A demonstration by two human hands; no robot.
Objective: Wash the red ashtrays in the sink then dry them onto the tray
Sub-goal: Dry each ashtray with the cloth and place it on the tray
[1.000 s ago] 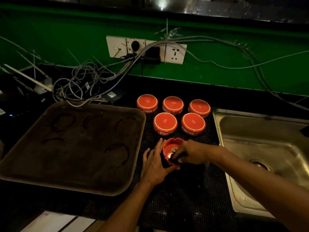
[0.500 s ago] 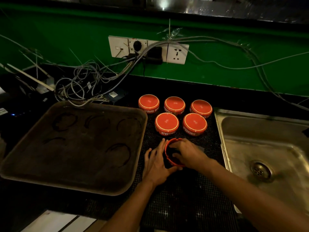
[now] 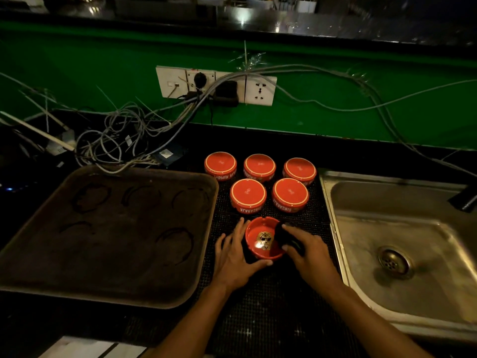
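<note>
Right grip (image 3: 305, 250) on dark cloth (image 3: 285, 235), black mat (image 3: 271, 306)

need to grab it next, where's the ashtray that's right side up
In the head view the upright ashtray sits low centre on the black mat, between the left hand and right hand, just in front of five upturned ashtrays.

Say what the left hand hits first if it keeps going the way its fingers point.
Likely the nearest upside-down ashtray: the left hand, fingers along the upright ashtray, points up and slightly right toward it. Depth is unclear from one view.
</note>
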